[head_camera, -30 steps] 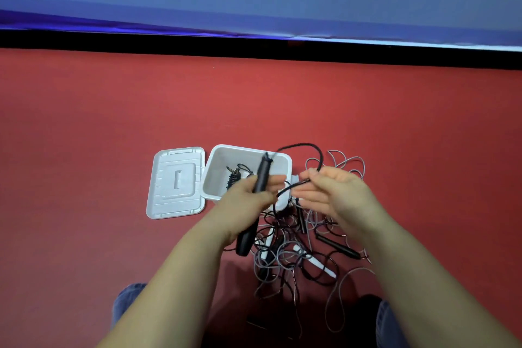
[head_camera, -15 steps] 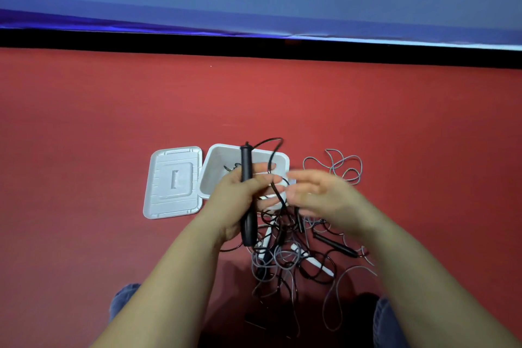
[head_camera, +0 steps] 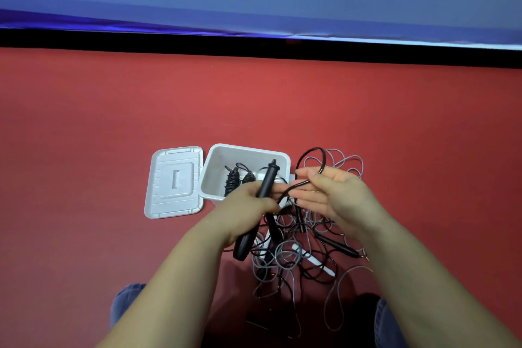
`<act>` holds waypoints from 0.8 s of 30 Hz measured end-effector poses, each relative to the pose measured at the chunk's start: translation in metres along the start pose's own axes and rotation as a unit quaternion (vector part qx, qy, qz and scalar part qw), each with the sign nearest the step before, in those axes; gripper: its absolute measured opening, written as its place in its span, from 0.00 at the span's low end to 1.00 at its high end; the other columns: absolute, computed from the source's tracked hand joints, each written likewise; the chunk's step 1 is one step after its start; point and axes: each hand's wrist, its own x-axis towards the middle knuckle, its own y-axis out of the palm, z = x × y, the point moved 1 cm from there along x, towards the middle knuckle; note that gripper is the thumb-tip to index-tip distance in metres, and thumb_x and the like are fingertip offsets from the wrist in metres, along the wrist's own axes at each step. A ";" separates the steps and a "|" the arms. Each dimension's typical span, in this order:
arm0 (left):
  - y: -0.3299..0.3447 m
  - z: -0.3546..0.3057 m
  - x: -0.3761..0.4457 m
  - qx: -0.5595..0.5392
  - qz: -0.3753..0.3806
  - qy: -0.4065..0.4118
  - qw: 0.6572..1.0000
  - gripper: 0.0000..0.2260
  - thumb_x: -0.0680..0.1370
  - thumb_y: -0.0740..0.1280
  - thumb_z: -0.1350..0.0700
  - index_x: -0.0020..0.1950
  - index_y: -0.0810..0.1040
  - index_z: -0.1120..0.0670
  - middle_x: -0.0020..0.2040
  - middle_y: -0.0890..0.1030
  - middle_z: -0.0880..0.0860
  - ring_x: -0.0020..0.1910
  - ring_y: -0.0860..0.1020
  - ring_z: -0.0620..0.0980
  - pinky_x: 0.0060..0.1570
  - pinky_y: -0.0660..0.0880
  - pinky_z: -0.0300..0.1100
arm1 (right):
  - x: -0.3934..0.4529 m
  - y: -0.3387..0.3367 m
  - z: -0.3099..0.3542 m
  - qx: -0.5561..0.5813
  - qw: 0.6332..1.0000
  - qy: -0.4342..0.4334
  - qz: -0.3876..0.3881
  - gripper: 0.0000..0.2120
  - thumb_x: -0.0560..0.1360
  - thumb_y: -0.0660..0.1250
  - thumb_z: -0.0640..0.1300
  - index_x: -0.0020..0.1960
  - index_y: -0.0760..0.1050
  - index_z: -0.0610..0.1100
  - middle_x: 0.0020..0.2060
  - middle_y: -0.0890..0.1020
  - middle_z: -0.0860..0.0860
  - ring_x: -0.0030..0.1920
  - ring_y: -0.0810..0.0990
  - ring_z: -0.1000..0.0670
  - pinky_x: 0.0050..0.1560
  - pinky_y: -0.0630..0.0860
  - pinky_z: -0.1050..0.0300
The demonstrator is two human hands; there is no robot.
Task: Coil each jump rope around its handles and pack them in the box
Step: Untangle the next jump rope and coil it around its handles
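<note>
Knees in blue denim [head_camera: 127, 302] frame the bottom of the view, and between them a tangle of black and grey jump ropes [head_camera: 296, 251] lies loose on the red floor [head_camera: 113, 121], with a white handle [head_camera: 313, 260] and a black handle [head_camera: 339, 247] showing among the loops. Above the heap the left hand [head_camera: 245, 203] has its fingers curled round a black handle [head_camera: 264, 192], held slanted with its cord end up over the box. The right hand [head_camera: 330, 192] has its fingers nearly straight, and the black cord [head_camera: 313, 161] runs across them and arcs up in one loop; whether the thumb pinches it I cannot tell. The cord looks thin, light and springy, likely to uncoil unless kept taut, so the stiff handle is the sound place to hold while the cord is guided close to it. Beyond the hands stands the open white box [head_camera: 245, 150], with one black coiled rope [head_camera: 234, 179] already inside. Its lid [head_camera: 175, 181] lies flat just left of it. No brand, label or legible writing shows on anything.
</note>
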 end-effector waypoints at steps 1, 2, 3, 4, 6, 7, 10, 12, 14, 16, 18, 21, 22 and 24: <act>0.000 0.002 0.000 0.046 -0.003 0.006 0.999 0.16 0.75 0.63 0.69 0.55 0.79 0.51 0.54 0.83 0.50 0.53 0.80 0.48 0.60 0.72 0.41 | 0.001 -0.001 0.000 0.019 1.000 0.002 -0.004 0.09 0.79 0.60 0.41 0.50 0.78 0.41 0.42 0.82 0.41 0.39 0.85 0.49 0.37 0.80 0.61; 0.000 0.003 0.001 0.076 -0.018 0.017 0.997 0.14 0.75 0.65 0.67 0.54 0.80 0.50 0.53 0.83 0.50 0.52 0.81 0.50 0.58 0.73 0.42 | 0.000 -0.001 0.000 0.038 0.999 0.006 -0.006 0.09 0.79 0.60 0.41 0.50 0.78 0.41 0.43 0.82 0.40 0.39 0.85 0.48 0.37 0.80 0.60; -0.001 0.003 0.002 0.081 -0.035 0.030 0.996 0.12 0.75 0.66 0.66 0.53 0.80 0.52 0.52 0.84 0.51 0.50 0.81 0.51 0.55 0.75 0.41 | 0.000 -0.001 0.000 0.056 0.998 0.009 -0.004 0.09 0.79 0.60 0.41 0.49 0.78 0.40 0.43 0.82 0.40 0.39 0.85 0.48 0.37 0.80 0.60; -0.001 0.003 0.003 0.063 -0.046 0.039 0.996 0.09 0.75 0.67 0.65 0.53 0.80 0.55 0.50 0.83 0.53 0.47 0.81 0.52 0.51 0.76 0.39 | 0.000 0.000 0.001 0.074 0.997 0.009 0.003 0.09 0.79 0.60 0.42 0.50 0.78 0.40 0.43 0.82 0.39 0.40 0.85 0.48 0.37 0.81 0.60; 0.001 0.001 0.003 0.001 -0.054 0.044 0.998 0.04 0.75 0.69 0.65 0.49 0.79 0.59 0.42 0.80 0.55 0.39 0.79 0.51 0.40 0.78 0.37 | 0.000 0.001 0.004 0.093 0.996 -0.006 0.017 0.09 0.79 0.60 0.43 0.50 0.77 0.40 0.43 0.83 0.41 0.41 0.85 0.48 0.38 0.81 0.60; 0.002 0.001 0.003 -0.022 -0.063 0.042 0.997 0.04 0.74 0.69 0.66 0.46 0.78 0.59 0.39 0.77 0.56 0.36 0.76 0.50 0.36 0.78 0.39 | -0.001 0.002 0.005 0.081 0.996 -0.015 0.023 0.08 0.78 0.61 0.43 0.51 0.76 0.40 0.42 0.83 0.42 0.41 0.85 0.49 0.40 0.81 0.60; -0.002 -0.001 0.005 -0.091 -0.111 0.033 0.989 0.04 0.75 0.69 0.65 0.45 0.78 0.57 0.38 0.79 0.55 0.31 0.77 0.48 0.38 0.77 0.42 | -0.002 0.000 0.000 -0.133 0.989 -0.055 0.037 0.11 0.75 0.67 0.44 0.56 0.77 0.44 0.45 0.84 0.47 0.44 0.83 0.53 0.49 0.79 0.59; -0.005 -0.004 0.006 -0.194 -0.134 0.017 0.972 0.03 0.76 0.67 0.65 0.46 0.77 0.57 0.39 0.82 0.54 0.32 0.80 0.46 0.39 0.80 0.39 | -0.003 -0.001 -0.010 -0.273 0.958 -0.044 0.077 0.15 0.71 0.72 0.44 0.57 0.78 0.45 0.46 0.84 0.47 0.46 0.82 0.52 0.54 0.77 0.57; -0.008 -0.009 0.005 -0.297 -0.133 0.005 0.945 0.03 0.77 0.66 0.64 0.48 0.76 0.57 0.37 0.84 0.52 0.34 0.82 0.48 0.41 0.81 0.41 | -0.005 0.003 -0.020 -0.321 0.939 -0.015 0.119 0.15 0.67 0.75 0.47 0.53 0.80 0.47 0.46 0.84 0.46 0.50 0.83 0.47 0.60 0.76 0.50; -0.008 -0.012 0.005 -0.357 -0.121 -0.005 0.926 0.02 0.77 0.65 0.64 0.48 0.76 0.58 0.36 0.84 0.52 0.35 0.83 0.50 0.44 0.81 0.43 | -0.004 0.008 -0.025 -0.330 0.936 -0.022 0.119 0.06 0.69 0.73 0.46 0.45 0.79 0.49 0.46 0.84 0.45 0.51 0.82 0.42 0.61 0.74 0.44; -0.006 -0.014 0.003 -0.381 -0.103 -0.015 0.919 0.02 0.78 0.65 0.63 0.49 0.76 0.59 0.37 0.84 0.53 0.35 0.84 0.50 0.42 0.82 0.41 | -0.001 0.010 -0.028 -0.329 0.938 -0.047 0.100 0.03 0.71 0.72 0.44 0.42 0.78 0.48 0.43 0.84 0.44 0.48 0.82 0.42 0.59 0.75 0.43; -0.005 -0.014 0.003 -0.348 -0.085 -0.009 0.934 0.06 0.80 0.63 0.61 0.53 0.77 0.60 0.42 0.85 0.54 0.39 0.84 0.49 0.43 0.81 0.40 | -0.001 0.011 -0.021 -0.298 0.947 -0.092 0.080 0.02 0.74 0.69 0.41 0.44 0.76 0.44 0.41 0.82 0.41 0.41 0.82 0.42 0.49 0.79 0.53; -0.006 -0.013 0.003 -0.308 -0.078 -0.011 0.948 0.07 0.80 0.62 0.60 0.55 0.77 0.60 0.45 0.85 0.55 0.41 0.84 0.49 0.45 0.81 0.40 | -0.002 0.011 -0.018 -0.259 0.958 -0.098 0.069 0.02 0.75 0.68 0.39 0.44 0.75 0.44 0.39 0.82 0.41 0.37 0.82 0.47 0.42 0.79 0.59; -0.004 -0.009 0.000 -0.199 -0.040 -0.029 0.979 0.09 0.80 0.62 0.58 0.57 0.77 0.59 0.47 0.83 0.55 0.41 0.82 0.49 0.42 0.80 0.40 | -0.001 0.009 -0.010 -0.157 0.983 -0.094 0.032 0.05 0.75 0.67 0.38 0.46 0.73 0.45 0.36 0.82 0.44 0.31 0.81 0.54 0.32 0.75 0.66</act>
